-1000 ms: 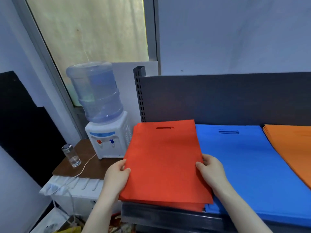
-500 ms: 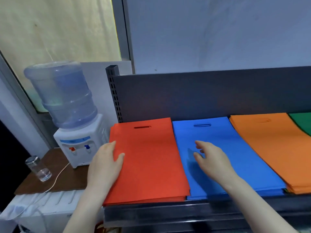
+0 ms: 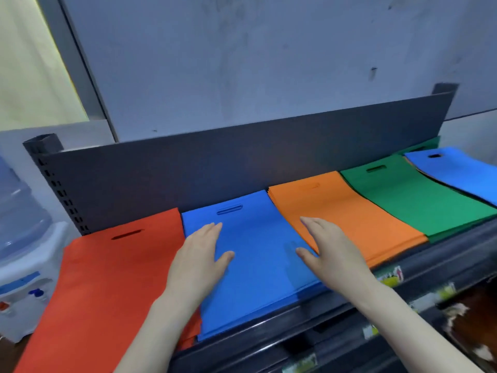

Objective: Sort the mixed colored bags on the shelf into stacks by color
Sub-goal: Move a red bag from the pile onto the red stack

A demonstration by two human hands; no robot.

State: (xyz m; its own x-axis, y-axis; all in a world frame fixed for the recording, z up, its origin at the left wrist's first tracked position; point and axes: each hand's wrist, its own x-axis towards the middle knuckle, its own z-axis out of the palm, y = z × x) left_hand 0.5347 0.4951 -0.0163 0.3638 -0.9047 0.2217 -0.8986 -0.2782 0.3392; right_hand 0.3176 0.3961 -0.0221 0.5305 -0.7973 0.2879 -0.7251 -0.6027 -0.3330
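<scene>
The left hand (image 3: 199, 254) and right hand (image 3: 330, 249) are shown with fingers straight and nothing grasped, at either edge of the blue stack (image 3: 255, 286), flanked on the shelf (image 3: 188, 170) by the red stack (image 3: 107, 278) and orange stack (image 3: 349, 211).

Left hand (image 3: 197, 262), right hand (image 3: 332, 251); blue stack (image 3: 255, 292)

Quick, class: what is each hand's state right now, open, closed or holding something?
Left hand: open, fingers straight on the blue bag stack.
Right hand: open, holding nothing, at that stack's right edge.

Bare left hand (image 3: 199, 261) and bare right hand (image 3: 332, 250), slim fingers (image 3: 211, 231), bare forearms (image 3: 398, 316) down to the frame edge.
</scene>
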